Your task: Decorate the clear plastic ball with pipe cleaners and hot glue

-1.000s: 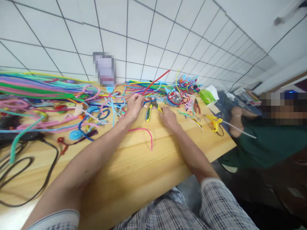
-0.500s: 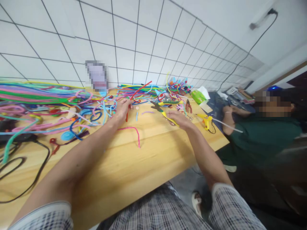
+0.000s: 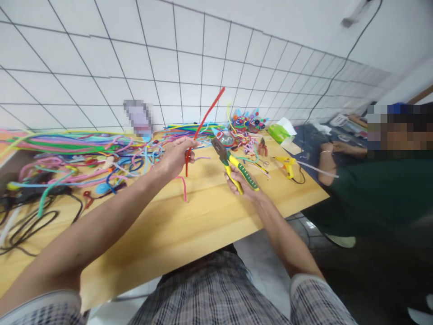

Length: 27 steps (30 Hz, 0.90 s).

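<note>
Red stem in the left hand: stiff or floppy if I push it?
The red stem seems fairly stiff, jutting past the left hand without drooping. It is probably light, being so thin. A push would likely bend it, given its slight curve.

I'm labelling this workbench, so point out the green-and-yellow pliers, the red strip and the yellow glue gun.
Pliers point(image 3: 234, 160): head view, yellow handle near the pivot.
Red strip point(image 3: 204, 120): head view, bare stretch near mid-length.
Glue gun point(image 3: 287, 163): head view, yellow body.

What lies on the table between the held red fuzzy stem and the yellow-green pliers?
In the head view, a short thin purple strip lies between the stem and pliers, on the wooden table.
</note>
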Each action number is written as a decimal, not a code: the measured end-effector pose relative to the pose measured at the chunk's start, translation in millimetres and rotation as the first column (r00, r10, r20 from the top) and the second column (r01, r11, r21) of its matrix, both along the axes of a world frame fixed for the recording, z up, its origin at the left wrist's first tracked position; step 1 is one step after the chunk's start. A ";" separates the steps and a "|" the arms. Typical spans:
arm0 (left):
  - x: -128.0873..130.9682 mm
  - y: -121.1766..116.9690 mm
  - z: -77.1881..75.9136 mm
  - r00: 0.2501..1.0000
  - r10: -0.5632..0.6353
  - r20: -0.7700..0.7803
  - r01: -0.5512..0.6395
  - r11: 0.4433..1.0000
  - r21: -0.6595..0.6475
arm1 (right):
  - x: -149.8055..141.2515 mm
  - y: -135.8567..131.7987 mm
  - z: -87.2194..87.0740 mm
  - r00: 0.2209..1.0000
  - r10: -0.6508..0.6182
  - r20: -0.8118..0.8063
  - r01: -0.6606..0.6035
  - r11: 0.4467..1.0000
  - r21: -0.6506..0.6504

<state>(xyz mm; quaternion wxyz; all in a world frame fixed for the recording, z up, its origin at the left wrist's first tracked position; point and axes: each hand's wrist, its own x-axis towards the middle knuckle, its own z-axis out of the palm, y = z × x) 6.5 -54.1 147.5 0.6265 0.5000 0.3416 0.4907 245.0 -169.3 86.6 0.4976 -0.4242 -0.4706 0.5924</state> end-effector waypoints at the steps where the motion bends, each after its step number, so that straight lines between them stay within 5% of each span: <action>1: 3.3 -10.0 1.5 0.999 -0.046 0.009 0.046 0.999 -0.013 | -2.9 -1.1 -0.6 1.000 0.003 -0.027 -0.003 1.000 0.009; 7: 28.1 -49.4 -8.7 0.919 -0.389 0.057 0.393 0.906 -0.154 | -30.9 -0.4 -5.7 0.966 0.019 -0.260 -0.016 1.000 0.014; 13: 36.9 -44.8 -19.3 0.960 -0.278 0.021 0.278 0.949 -0.150 | -34.1 2.8 -12.5 0.946 -0.009 -0.323 -0.022 0.996 -0.092; 19: 30.4 -37.4 -9.1 0.938 -0.307 -0.161 0.292 0.950 -0.111 | -13.7 9.7 -12.4 0.889 0.167 -0.427 -0.270 0.943 -0.193; 22: 28.7 -35.9 -11.7 0.898 -0.336 -0.284 0.329 0.941 -0.075 | -12.0 9.1 -7.3 0.905 0.278 -0.321 -0.348 0.919 -0.184; 25: 26.8 -37.5 -15.7 0.853 -0.370 -0.368 0.377 0.925 -0.056 | -19.6 4.1 -1.6 0.975 0.213 -0.060 -0.219 0.964 -0.150; 27: 23.2 -38.0 -13.7 0.862 -0.286 -0.418 0.321 0.947 0.014 | -24.6 1.0 0.6 0.990 0.138 0.018 -0.134 0.982 -0.136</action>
